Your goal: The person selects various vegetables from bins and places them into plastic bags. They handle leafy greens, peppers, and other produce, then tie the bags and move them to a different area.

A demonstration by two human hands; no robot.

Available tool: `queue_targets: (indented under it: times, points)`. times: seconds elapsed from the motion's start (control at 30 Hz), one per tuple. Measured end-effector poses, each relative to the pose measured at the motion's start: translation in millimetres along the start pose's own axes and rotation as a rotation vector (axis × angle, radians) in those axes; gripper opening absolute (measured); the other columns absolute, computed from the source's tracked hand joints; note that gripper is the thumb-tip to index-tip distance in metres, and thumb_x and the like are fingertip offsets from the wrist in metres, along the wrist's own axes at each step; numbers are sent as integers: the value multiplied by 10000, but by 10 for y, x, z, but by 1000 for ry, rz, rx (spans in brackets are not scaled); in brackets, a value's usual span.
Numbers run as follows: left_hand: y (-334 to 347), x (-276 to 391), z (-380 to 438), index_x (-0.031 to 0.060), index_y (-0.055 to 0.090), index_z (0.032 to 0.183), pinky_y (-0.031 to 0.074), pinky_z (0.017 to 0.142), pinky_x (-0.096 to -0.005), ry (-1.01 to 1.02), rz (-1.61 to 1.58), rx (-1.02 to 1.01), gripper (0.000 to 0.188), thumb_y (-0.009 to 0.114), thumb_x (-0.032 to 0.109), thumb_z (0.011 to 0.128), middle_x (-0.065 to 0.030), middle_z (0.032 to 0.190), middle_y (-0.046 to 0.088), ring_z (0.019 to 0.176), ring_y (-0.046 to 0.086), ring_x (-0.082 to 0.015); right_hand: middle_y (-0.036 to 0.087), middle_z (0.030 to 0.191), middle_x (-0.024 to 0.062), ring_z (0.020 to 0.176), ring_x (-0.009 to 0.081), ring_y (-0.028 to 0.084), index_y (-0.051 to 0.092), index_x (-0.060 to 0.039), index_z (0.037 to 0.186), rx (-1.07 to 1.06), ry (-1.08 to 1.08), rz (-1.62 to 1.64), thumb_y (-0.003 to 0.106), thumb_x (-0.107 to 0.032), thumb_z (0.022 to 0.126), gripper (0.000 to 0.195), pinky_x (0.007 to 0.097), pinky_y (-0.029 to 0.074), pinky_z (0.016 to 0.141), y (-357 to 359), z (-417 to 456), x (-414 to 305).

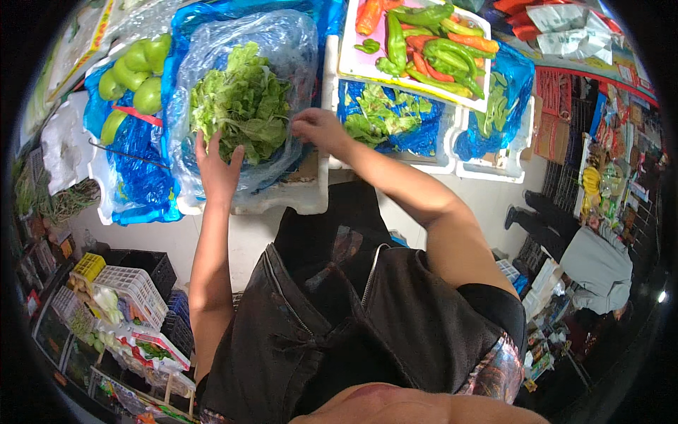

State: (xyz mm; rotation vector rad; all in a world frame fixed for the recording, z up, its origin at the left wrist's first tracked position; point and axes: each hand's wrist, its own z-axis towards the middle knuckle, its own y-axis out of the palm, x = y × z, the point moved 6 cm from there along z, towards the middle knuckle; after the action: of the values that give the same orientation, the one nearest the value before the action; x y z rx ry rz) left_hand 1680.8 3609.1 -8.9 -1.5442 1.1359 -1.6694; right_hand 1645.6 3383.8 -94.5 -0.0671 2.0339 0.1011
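Observation:
A heap of leafy green lettuce (238, 100) lies on a clear plastic liner (198, 40) inside a white foam box (259, 199). At the heap's near left edge is my left hand (218, 164), fingers spread and fingertips against the leaves, with nothing gripped. My right hand (320, 130) is at the right side of the liner, its fingers bent inward and slightly blurred. Whether it pinches the plastic cannot be made out. Further right, leafy greens (389, 114) rest on blue plastic in a neighbouring foam box (418, 161).
Red and green peppers (439, 50) fill a white tray (347, 58) at upper right. Round green vegetables (145, 95) sit in blue plastic on the left. Crates (132, 294) stand on the floor at lower left. Another person (596, 265) is at the right.

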Motion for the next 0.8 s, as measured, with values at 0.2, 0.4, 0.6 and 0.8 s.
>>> queue_targets:
  times: [0.2,0.4,0.6,0.8]
  points:
    - [617,1027,-261,26,580,950,432,849,-401,410,-258,-230,254,633,175,751,-153,1049,561,985,531,-314,492,606,-19,570,68,458,543,-38,744,299,-32,-180,561,-75,822,89,227,397,530,-1539,-605,642]
    - [1916,1864,-685,24,577,972,451,833,-406,511,-10,-921,245,567,191,793,-142,1037,558,963,544,-318,518,1209,106,1210,263,394,459,-158,1241,-29,202,-1367,533,-142,789,458,525,278,992,-2009,-1074,1374]
    - [2895,1932,-741,41,519,1138,408,915,-442,343,261,-1200,373,556,229,818,-141,1186,489,1123,459,-327,621,1020,90,993,245,552,673,-173,891,88,174,-1252,472,-137,798,225,486,321,917,-2521,-1381,1821]
    - [3172,1980,-567,154,359,1328,214,1040,-542,312,279,-974,650,647,320,770,-132,1398,294,1323,222,-300,610,1046,146,949,320,583,608,-1,968,216,80,-858,653,-40,712,262,334,459,830,-3089,-1661,1580]
